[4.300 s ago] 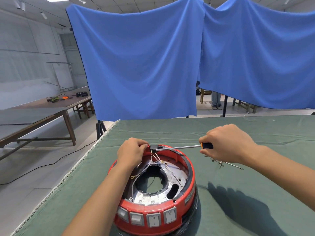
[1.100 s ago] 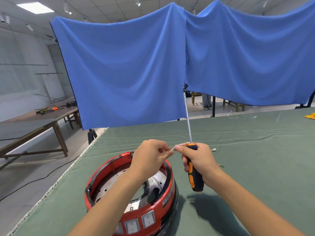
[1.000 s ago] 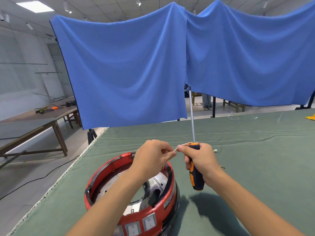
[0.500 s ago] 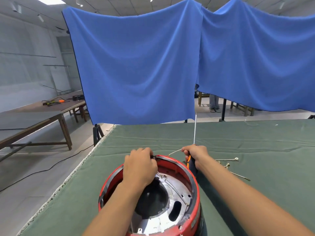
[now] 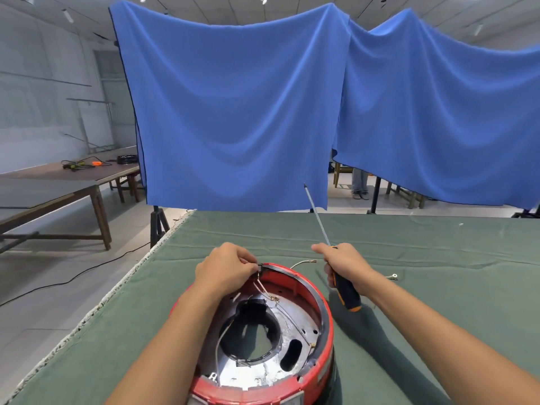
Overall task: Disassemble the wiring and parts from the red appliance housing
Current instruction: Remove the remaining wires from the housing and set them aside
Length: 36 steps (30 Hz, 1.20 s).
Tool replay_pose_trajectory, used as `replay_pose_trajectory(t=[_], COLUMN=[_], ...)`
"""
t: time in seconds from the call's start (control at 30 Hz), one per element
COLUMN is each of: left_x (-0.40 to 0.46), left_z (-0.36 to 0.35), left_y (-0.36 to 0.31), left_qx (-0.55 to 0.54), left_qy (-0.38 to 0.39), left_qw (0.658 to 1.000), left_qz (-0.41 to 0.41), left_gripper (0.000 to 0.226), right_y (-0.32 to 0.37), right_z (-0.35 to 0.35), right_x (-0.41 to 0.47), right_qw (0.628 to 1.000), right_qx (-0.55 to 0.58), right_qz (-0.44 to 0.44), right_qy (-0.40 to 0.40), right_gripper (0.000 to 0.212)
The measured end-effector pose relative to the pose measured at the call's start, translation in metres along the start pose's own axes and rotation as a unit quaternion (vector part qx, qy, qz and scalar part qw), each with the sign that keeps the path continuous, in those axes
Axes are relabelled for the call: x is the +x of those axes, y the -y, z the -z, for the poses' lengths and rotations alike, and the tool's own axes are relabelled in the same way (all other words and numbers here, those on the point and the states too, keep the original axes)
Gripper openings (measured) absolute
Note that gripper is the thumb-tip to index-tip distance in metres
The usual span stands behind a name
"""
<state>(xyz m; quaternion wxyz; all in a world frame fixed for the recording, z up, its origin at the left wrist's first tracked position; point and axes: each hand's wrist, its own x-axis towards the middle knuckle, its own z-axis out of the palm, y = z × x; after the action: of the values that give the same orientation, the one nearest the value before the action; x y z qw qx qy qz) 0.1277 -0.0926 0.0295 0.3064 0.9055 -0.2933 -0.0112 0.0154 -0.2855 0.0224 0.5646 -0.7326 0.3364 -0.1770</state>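
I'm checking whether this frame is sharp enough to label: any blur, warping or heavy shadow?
Head view: wide-angle bending at the edges of the blue curtain; right hand and screwdriver slightly soft; forearm shadows fall on the green table cloth; the red housing and its wires read clearly enough.

Blue cloths (image 5: 233,112) hang behind the green-covered worktop (image 5: 438,287), with a wooden table (image 5: 58,182) carrying cables at far left.
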Motion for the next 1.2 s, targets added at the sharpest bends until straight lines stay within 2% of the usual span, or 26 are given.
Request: replay_pose_trajectory(t=[0.13,0.23,0.33,0.43,0.57,0.77,0.93,1.0,1.1,1.2], left_x=[-0.001,-0.008,-0.017,-0.026,-0.035,-0.048,-0.038,-0.030,-0.024,-0.023], left_z=[0.007,0.014,0.019,0.016,0.007,-0.006,-0.022,-0.026,-0.033,-0.037], left_y=[0.008,0.016,0.020,0.014,0.002,0.009,0.019,0.020,0.021,0.021], left_qx=[0.018,0.014,0.033,0.093,0.157,0.023,-0.189,-0.207,-0.205,-0.229], left_qy=[0.078,0.114,0.079,0.023,-0.030,-0.018,-0.012,-0.023,-0.041,-0.068], left_qw=[0.997,0.993,0.996,0.994,0.984,0.992,0.968,0.964,0.965,0.962], left_qz=[-0.023,-0.030,-0.006,0.042,0.078,0.125,0.167,0.166,0.160,0.133], left_gripper=[0.012,0.012,0.013,0.033,0.035,0.036,0.040,0.039,0.036,0.025], right_y=[0.017,0.021,0.023,0.023,0.019,0.014,0.014,0.015,0.015,0.014], right_z=[0.021,0.030,0.032,0.028,0.022,0.027,0.035,0.039,0.043,0.043], right_x=[-0.030,-0.047,-0.062,-0.075,-0.086,-0.095,-0.103,-0.106,-0.110,-0.112], right_qw=[0.999,0.993,0.981,0.959,0.912,0.872,0.857,0.850,0.839,0.833], right_qx=[-0.012,-0.061,-0.101,-0.177,-0.336,-0.435,-0.457,-0.468,-0.485,-0.495], right_qz=[0.028,0.098,0.151,0.206,0.230,0.225,0.239,0.241,0.244,0.243], right_qy=[0.025,0.036,0.065,0.080,0.046,0.006,-0.020,-0.024,-0.041,-0.044], right_gripper=[0.019,0.027,0.032,0.024,0.033,0.044,0.026,0.023,0.030,0.033])
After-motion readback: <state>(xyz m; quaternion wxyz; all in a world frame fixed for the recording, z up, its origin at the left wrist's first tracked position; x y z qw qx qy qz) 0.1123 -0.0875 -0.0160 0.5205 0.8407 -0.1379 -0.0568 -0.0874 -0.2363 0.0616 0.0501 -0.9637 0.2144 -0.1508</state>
